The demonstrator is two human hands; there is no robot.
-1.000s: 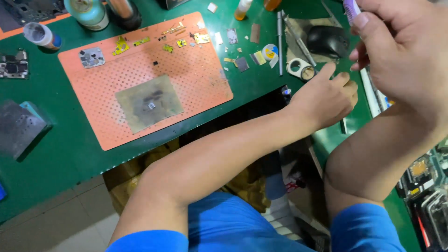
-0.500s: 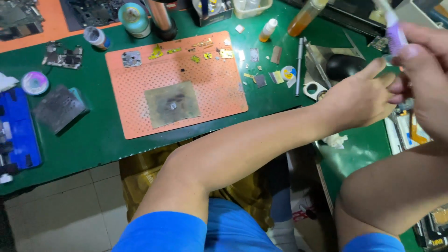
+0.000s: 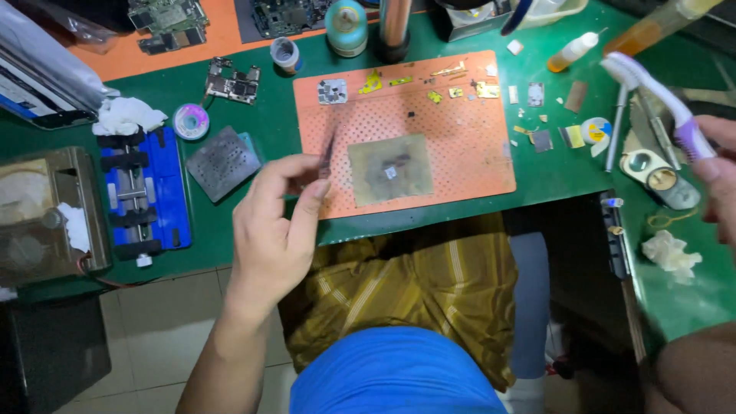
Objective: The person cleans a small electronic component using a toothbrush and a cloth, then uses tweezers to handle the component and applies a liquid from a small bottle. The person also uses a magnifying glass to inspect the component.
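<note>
My left hand (image 3: 277,222) is raised over the front edge of the green bench, pinching dark tweezers (image 3: 328,150) whose tips point up over the left side of the orange perforated mat (image 3: 460,146). A grey square pad (image 3: 389,169) with a tiny chip (image 3: 390,172) lies on the mat, to the right of the tweezers. At the right edge, my right hand (image 3: 719,176) grips the purple handle of a white toothbrush (image 3: 652,92), its head pointing up and left.
A blue board holder (image 3: 146,192), a grey stencil (image 3: 222,162), a solder wick spool (image 3: 190,121) and circuit boards (image 3: 234,83) lie left of the mat. Small gold parts (image 3: 437,84), bottles (image 3: 571,52), tape (image 3: 596,130) and a crumpled tissue (image 3: 671,253) sit right.
My left hand swung from the far right of the bench to the left of the mat and now holds tweezers. The view shifted left. My right hand keeps the toothbrush.
</note>
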